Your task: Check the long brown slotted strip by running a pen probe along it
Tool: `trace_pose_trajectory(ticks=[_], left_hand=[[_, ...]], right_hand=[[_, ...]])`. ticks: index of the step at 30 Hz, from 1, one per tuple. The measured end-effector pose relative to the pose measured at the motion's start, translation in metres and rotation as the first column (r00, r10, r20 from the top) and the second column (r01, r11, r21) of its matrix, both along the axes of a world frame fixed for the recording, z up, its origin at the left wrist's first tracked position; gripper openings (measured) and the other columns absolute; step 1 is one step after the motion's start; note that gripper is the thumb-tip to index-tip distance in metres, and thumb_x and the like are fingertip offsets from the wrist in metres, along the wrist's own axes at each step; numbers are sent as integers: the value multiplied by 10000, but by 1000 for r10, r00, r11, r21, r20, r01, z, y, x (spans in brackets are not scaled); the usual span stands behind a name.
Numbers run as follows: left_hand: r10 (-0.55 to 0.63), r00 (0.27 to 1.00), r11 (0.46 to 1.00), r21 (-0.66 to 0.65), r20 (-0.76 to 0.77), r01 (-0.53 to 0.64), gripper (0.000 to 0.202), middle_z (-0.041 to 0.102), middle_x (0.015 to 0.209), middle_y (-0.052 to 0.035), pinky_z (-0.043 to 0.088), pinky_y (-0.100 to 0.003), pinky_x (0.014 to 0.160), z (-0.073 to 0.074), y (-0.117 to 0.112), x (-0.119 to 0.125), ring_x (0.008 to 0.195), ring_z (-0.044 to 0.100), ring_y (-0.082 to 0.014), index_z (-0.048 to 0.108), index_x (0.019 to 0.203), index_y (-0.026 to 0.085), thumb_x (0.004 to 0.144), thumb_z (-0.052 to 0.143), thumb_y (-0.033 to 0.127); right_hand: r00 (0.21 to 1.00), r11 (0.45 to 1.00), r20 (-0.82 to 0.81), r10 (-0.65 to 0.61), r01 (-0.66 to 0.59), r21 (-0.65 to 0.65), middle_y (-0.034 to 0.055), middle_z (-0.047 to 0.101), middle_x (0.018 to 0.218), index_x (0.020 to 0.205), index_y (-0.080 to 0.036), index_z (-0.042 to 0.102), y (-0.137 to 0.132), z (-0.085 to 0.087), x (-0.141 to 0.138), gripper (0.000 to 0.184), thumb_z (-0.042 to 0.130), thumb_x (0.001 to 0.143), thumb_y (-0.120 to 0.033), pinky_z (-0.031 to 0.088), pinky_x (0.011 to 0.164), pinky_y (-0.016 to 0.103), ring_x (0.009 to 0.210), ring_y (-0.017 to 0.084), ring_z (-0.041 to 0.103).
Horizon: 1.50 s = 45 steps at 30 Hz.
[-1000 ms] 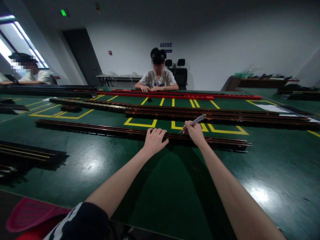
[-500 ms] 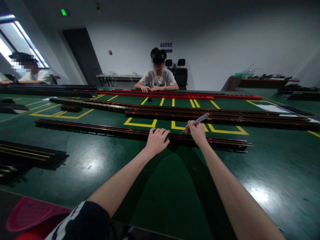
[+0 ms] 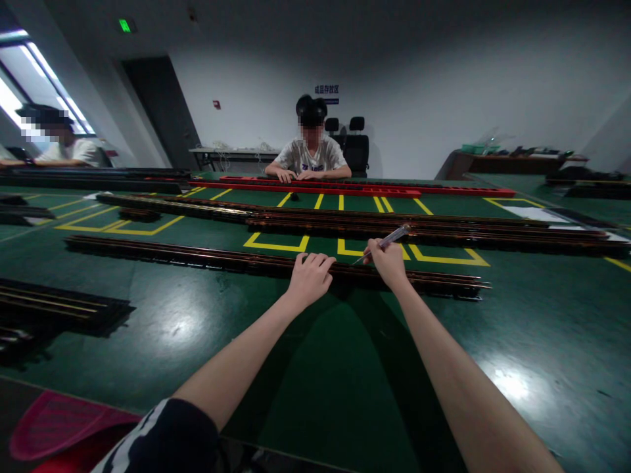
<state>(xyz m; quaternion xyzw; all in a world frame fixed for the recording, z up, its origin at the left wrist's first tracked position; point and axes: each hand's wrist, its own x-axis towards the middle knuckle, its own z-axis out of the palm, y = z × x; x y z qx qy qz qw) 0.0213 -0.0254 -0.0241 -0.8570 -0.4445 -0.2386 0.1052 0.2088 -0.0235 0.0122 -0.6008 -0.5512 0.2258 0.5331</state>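
A long dark strip with copper-coloured lines [image 3: 197,253] lies across the green table in front of me. My left hand [image 3: 311,279] rests over its middle, fingers bent over the far edge and thumb at the near side, closed on it. Just to the right, my right hand [image 3: 387,261] is closed around a slim screwdriver [image 3: 393,236] with a clear handle. Its thin metal shaft slants down to the left, and the tip is at the strip between my hands. Whether the tip touches the strip I cannot tell.
More dark strips [image 3: 434,230] lie beyond, and others [image 3: 54,305] at the left. Yellow tape [image 3: 276,247] marks the green table [image 3: 315,394]. Across it a person [image 3: 311,154] sits behind red strips [image 3: 345,186]. Another person [image 3: 64,141] sits far left. A pink stool [image 3: 59,427] stands lower left.
The strip under my hands has slid slightly to the left. The screwdriver and both hands have barely moved.
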Motion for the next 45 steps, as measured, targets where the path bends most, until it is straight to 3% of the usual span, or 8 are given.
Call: trace_pose_trajectory(ticks=[19,27,38,45], left_hand=[[39,999,999,23,-9,-39,414,667,1165,-70,379,-471,999,-1,1,0,1114,572,-228,619,1156,194,833,398,55],[54,998,998,44,-12,-53,426,669,1157,-66,368,-476,1002,-1,0,0,1107,569,-237,624,1144,198,813,409,37],[103,994,995,11,23,-103,436,677,1139,-66,376,-460,985,-1,1,-3,1103,570,-230,631,1120,184,798,398,4],[37,998,999,-37,49,-35,432,679,1165,-62,371,-446,1027,4,-2,-6,1124,580,-204,628,1146,189,834,365,47]], right_hand=[[997,997,-66,25,-30,-76,16,617,535,557,-173,571,-2,1,-1,299,523,852,-184,492,595,261,526,139,610],[999,999,-53,0,-2,-37,-2,575,465,538,-176,560,2,-4,3,318,488,848,-175,477,564,238,482,129,588],[992,989,37,120,-116,-95,19,644,572,609,-180,587,2,-1,2,313,465,881,-278,464,622,255,588,145,612],[991,991,36,127,-126,-36,18,634,552,601,-180,585,4,-7,3,316,459,852,-323,457,645,271,587,152,607]])
